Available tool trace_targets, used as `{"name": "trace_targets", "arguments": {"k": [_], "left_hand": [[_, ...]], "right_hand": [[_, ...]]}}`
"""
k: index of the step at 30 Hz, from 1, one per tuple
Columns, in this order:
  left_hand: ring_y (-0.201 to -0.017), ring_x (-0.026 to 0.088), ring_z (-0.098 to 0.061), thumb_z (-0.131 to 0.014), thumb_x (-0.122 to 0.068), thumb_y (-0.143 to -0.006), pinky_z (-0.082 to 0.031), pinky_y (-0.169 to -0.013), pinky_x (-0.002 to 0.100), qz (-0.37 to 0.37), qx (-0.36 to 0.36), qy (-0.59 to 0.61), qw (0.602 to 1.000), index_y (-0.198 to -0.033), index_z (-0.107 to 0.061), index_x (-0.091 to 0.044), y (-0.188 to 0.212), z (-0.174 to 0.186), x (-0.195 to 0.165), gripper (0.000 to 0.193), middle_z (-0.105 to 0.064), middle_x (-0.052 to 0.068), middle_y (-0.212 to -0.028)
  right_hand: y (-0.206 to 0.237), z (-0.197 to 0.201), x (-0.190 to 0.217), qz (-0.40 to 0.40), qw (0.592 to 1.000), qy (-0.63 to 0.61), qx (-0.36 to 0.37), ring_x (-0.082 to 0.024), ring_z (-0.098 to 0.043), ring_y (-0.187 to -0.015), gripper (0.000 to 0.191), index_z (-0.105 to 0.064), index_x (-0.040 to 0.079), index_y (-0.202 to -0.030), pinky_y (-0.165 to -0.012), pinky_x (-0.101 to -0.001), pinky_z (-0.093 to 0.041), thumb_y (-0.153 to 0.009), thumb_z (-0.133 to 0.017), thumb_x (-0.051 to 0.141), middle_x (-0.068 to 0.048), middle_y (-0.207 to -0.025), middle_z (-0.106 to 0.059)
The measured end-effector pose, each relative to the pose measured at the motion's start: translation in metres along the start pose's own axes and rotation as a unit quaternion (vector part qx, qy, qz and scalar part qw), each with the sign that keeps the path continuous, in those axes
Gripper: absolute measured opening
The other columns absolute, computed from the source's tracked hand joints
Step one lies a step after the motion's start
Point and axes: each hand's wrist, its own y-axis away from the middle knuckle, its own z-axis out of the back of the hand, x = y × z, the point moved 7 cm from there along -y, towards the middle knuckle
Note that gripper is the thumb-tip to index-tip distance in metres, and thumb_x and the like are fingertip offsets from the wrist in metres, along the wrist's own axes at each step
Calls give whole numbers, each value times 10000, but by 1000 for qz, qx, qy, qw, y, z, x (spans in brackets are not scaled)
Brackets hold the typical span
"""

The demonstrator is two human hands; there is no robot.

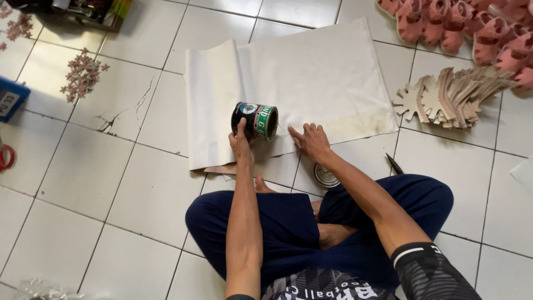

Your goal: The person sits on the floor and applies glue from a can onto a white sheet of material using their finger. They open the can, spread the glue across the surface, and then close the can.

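Observation:
I sit cross-legged on a tiled floor. My left hand (241, 143) grips a black and green tin can (255, 120), tilted on its side over a large sheet of white paper (311, 72) spread on the floor. My right hand (312, 141) lies flat, fingers spread, on the sheet's near edge, to the right of the can. A round metal lid (325, 176) lies on the tiles under my right forearm. A dark pointed tool (395, 164) lies near my right knee.
A fan of flat beige cut-out shapes (452, 95) lies to the right of the paper. Several pink sandals (472, 25) are heaped at the top right. Small pink flower pieces (82, 74) lie at the left, with a blue box (11, 98) at the left edge.

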Motion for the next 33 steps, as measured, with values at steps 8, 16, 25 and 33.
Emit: {"name": "trace_targets", "arguments": {"k": [8, 16, 25, 33], "left_hand": [[-974, 221, -634, -803, -539, -728, -546, -799, 333, 6, 14, -22, 1000, -1240, -540, 23, 0, 18, 7, 804, -627, 126, -1107], [-935, 170, -570, -795, -568, -766, -499, -787, 284, -7, -15, -92, 996, -1241, -549, 10, -5, 16, 16, 787, -589, 82, -1051], [-1017, 227, -571, -799, -553, -770, -492, -853, 356, -11, -8, -28, 1000, -1273, -534, 32, -8, 15, 22, 816, -582, 132, -1129], [-1075, 243, -596, -768, -545, -761, -495, -909, 368, 17, -13, 10, 1000, -1299, -513, -4, -4, 17, 24, 804, -612, 142, -1207]], "right_hand": [[22, 8, 4, -26, 999, -7, 45, -266, -535, -880, 487, -479, 340, -1512, -761, -420, -438, -1029, -492, 401, -145, -1008, -581], [1, 7, 14, 15, 998, -40, 53, -259, -532, -868, 520, -445, 341, -1555, -751, -400, -422, -1041, -498, 395, -151, -1008, -584], [48, -4, 17, 33, 998, 44, 2, -250, -542, -907, 443, -557, 277, -1489, -769, -403, -418, -1055, -545, 365, -100, -1011, -599], [21, 10, 7, -4, 999, 19, 29, -248, -531, -912, 452, -533, 351, -1471, -760, -407, -418, -1023, -508, 403, -113, -1026, -585]]}}
